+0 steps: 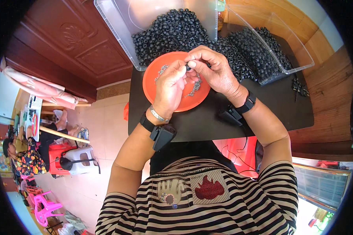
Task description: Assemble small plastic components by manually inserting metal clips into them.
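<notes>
Shirt [219, 213] before the bowl [149, 84]; over it, left hand [171, 84] and right hand [215, 72] pinch one bead [188, 67] between fingers; behind it, I judge a big heap [176, 31] left.

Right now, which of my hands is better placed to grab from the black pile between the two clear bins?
Probably your right hand: it's nearer that black pile, while your left hand is over the orange bowl. Both hands' fingertips meet at a small dark piece, though.
</notes>
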`<action>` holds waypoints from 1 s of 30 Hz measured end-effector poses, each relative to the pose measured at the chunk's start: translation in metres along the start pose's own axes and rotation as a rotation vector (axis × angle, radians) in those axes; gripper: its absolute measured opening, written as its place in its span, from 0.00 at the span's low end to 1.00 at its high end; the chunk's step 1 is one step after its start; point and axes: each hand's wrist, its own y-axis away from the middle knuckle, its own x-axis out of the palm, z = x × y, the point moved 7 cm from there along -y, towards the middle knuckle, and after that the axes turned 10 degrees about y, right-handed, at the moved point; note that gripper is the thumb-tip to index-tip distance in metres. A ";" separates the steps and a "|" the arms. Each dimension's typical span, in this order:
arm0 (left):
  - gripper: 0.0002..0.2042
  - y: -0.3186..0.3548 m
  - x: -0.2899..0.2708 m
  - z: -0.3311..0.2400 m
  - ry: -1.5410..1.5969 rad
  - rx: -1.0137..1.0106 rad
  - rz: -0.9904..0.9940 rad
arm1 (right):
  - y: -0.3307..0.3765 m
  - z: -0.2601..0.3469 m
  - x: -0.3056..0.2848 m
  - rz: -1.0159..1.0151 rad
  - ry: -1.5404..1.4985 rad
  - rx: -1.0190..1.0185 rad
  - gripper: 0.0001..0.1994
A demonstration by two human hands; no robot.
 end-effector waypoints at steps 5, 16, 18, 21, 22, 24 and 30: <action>0.12 0.000 -0.001 0.001 -0.002 -0.014 -0.002 | 0.000 -0.003 0.001 -0.011 -0.026 0.047 0.05; 0.11 0.000 -0.001 0.003 0.093 -0.063 0.036 | 0.001 -0.002 0.002 -0.012 -0.034 0.044 0.05; 0.11 0.000 0.003 0.002 0.068 -0.056 0.040 | -0.001 0.000 -0.001 -0.013 0.092 -0.017 0.05; 0.10 0.001 0.003 0.000 0.072 -0.026 -0.039 | 0.001 0.024 -0.004 -0.102 0.421 -0.334 0.09; 0.10 0.000 0.000 -0.001 0.098 -0.019 -0.029 | 0.000 0.026 -0.001 -0.104 0.433 -0.314 0.11; 0.10 0.000 -0.003 -0.001 0.126 -0.012 -0.019 | 0.000 0.027 0.000 -0.105 0.445 -0.295 0.13; 0.10 0.001 0.005 0.000 0.125 -0.046 0.004 | 0.002 0.029 0.000 -0.112 0.521 -0.308 0.17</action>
